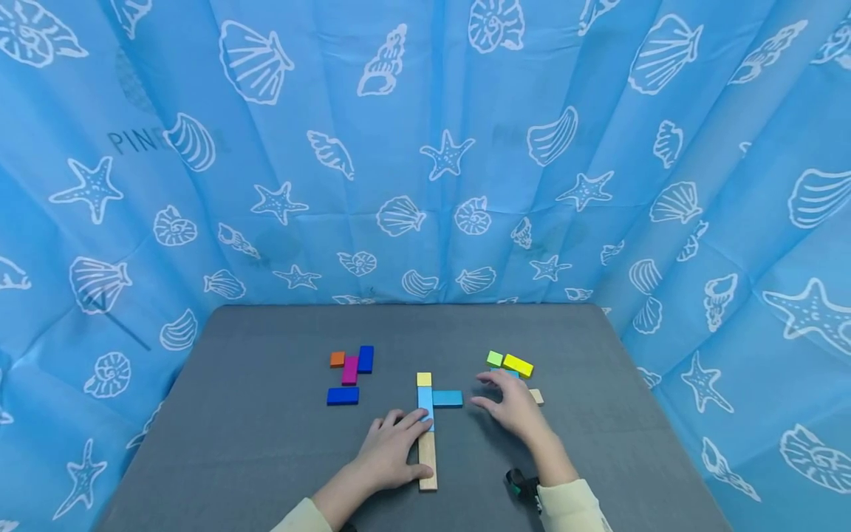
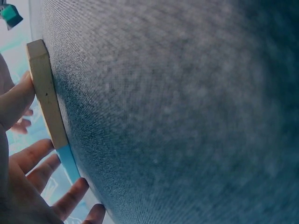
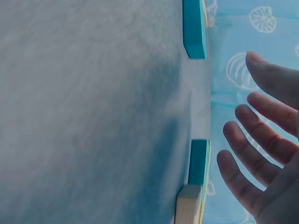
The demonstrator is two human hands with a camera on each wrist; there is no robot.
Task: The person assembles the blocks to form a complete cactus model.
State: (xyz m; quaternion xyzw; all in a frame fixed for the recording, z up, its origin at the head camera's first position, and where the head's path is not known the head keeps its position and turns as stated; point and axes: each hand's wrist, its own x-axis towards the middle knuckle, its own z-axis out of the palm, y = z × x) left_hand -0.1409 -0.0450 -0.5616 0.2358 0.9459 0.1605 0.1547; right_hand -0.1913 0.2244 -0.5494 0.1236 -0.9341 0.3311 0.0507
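A straight column of blocks stands at mid-table: a pale yellow cube [image 1: 424, 379] at the far end, a light blue block [image 1: 425, 399], then a plain wooden block [image 1: 428, 462] nearest me. My left hand [image 1: 392, 452] touches this column, its thumb on the wooden block and fingertips over the light blue one. Against the column's right side lies a teal-blue block [image 1: 448, 399]. Right of that, my right hand [image 1: 515, 405] hovers with fingers spread and holds nothing. Partly hidden behind it are a blue block [image 3: 199, 161] and a small wooden block [image 1: 536, 397].
Orange [image 1: 337, 359], magenta [image 1: 349, 371] and two dark blue blocks [image 1: 343, 396] lie at the left. Behind the right hand sit a light green cube [image 1: 495, 359] and a yellow block [image 1: 518, 365]. A blue shell-patterned curtain [image 1: 412, 185] surrounds the grey table [image 1: 239, 436].
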